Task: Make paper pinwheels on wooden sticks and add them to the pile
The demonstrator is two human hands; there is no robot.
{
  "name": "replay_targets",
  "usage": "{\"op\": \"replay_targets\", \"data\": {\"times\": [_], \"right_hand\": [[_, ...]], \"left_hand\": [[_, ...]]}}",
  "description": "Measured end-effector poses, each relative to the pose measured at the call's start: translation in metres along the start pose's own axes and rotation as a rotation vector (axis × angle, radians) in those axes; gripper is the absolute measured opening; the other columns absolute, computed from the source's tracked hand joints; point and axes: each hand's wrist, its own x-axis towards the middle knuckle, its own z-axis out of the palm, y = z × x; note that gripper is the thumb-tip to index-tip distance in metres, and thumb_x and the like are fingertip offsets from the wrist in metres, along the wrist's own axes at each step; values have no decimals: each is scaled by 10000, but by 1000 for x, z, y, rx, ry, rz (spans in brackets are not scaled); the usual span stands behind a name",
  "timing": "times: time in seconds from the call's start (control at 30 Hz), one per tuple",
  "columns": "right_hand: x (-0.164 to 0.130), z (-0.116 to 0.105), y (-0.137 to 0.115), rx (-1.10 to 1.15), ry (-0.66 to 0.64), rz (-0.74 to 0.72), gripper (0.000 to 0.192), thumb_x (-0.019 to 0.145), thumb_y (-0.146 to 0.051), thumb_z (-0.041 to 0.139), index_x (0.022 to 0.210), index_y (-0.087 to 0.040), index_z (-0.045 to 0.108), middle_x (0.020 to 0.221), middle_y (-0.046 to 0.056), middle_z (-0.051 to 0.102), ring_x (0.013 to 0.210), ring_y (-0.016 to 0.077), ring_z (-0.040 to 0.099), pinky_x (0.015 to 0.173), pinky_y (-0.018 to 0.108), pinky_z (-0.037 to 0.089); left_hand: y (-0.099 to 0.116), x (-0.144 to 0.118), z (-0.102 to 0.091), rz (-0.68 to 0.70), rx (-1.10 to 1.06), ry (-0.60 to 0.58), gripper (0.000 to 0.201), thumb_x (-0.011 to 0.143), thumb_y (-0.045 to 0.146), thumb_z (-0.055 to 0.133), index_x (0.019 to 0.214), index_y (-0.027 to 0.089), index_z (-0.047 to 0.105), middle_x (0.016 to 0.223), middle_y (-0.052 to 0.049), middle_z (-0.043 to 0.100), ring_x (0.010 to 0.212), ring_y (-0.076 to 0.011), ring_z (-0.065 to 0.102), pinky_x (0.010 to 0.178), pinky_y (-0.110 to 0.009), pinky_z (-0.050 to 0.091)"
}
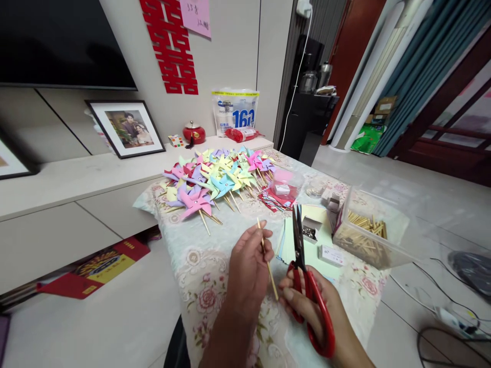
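Wooden and thin, a stick point(267, 263) is being pinched by the closed fingers point(264, 239) of the left hand point(247, 271), slanting down toward the right hand point(310, 306). The right hand's fingers are gripping the red handles of a pair of scissors point(307, 278), whose shut blades are pointing away, just right of the stick. Directly beyond the blade tips, a stack of pale paper sheets point(307, 248) is lying on the floral tabletop point(199, 266), carrying a small open box of pins point(310, 229). To the right of the fingers, a clear tub of more sticks point(364, 235) is standing. Farther out and left, a heap of pastel paper pinwheels point(215, 181) is covering the tabletop, well apart from both hands.
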Motion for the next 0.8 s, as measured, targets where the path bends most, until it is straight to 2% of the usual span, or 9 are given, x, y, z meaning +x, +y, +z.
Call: {"op": "replay_targets", "data": {"times": [0.17, 0.37, 0.5, 0.8], "right_hand": [[11, 9, 1, 102, 8, -11, 330, 776, -417, 778, 861, -181, 564, 734, -5, 618, 588, 117, 564, 498, 219, 382], [23, 13, -4, 221, 45, 44, 432, 693, -442, 831, 891, -171, 560, 714, 3, 639, 557, 132, 599, 494, 232, 421], [26, 11, -3, 209, 65, 7, 418, 705, -419, 830, 919, -173, 569, 739, -1, 652, 563, 125, 615, 498, 218, 418], [22, 13, -8, 114, 121, -101, 387, 709, -399, 822, 911, -195, 562, 722, -17, 646, 615, 124, 570, 557, 225, 432]], "left_hand": [[3, 15, 3, -15, -201, 44, 200, 723, 50, 701, 912, 111, 672, 835, -32, 615, 602, -43, 502, 499, -150, 370], [7, 23, 8, -10, -256, 47, 218, 743, 3, 660, 938, 102, 663, 821, -33, 615, 605, -45, 512, 514, -144, 391], [9, 24, 8, -26, -264, 72, 203, 790, -10, 600, 957, 90, 659, 807, -37, 610, 628, -51, 526, 533, -137, 404], [12, 20, 2, 39, -292, -54, 255, 832, -29, 551, 1012, 108, 671, 846, -30, 617, 634, -44, 521, 532, -128, 423]]}}
